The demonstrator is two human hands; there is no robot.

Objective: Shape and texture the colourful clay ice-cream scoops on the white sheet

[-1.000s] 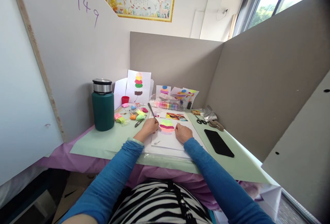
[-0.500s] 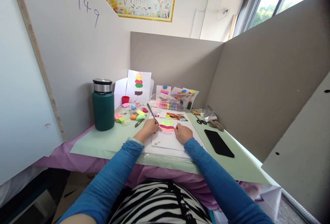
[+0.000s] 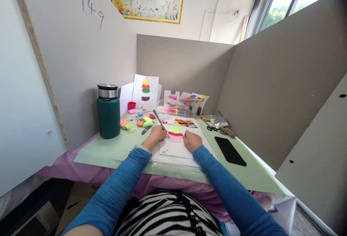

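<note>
My left hand (image 3: 157, 133) is closed round a metal fork (image 3: 159, 119), its handle slanting up to the left and its tines low at the left edge of the colored clay layers. The clay (image 3: 175, 133) lies on a white sheet (image 3: 179, 151) in stacked bands of yellow-green, magenta and peach, with a pale lilac edge below. My right hand (image 3: 192, 140) rests on the sheet as a loose fist at the right side of the clay; no object shows in it. A small dark mark is at the sheet's lower left.
A green bottle (image 3: 108, 111) stands at the left. Bags of colored clay (image 3: 145, 121) and a pen (image 3: 146, 130) lie left of the sheet. Black scissors (image 3: 211, 127) and a black phone (image 3: 230, 151) lie at the right. Behind, a decorated card (image 3: 145, 91) leans near the grey partition (image 3: 184, 66).
The fork has tilted slightly, its handle end shifting a little left. Both hands stay at the clay almost unmoved. The view has shifted very slightly.
</note>
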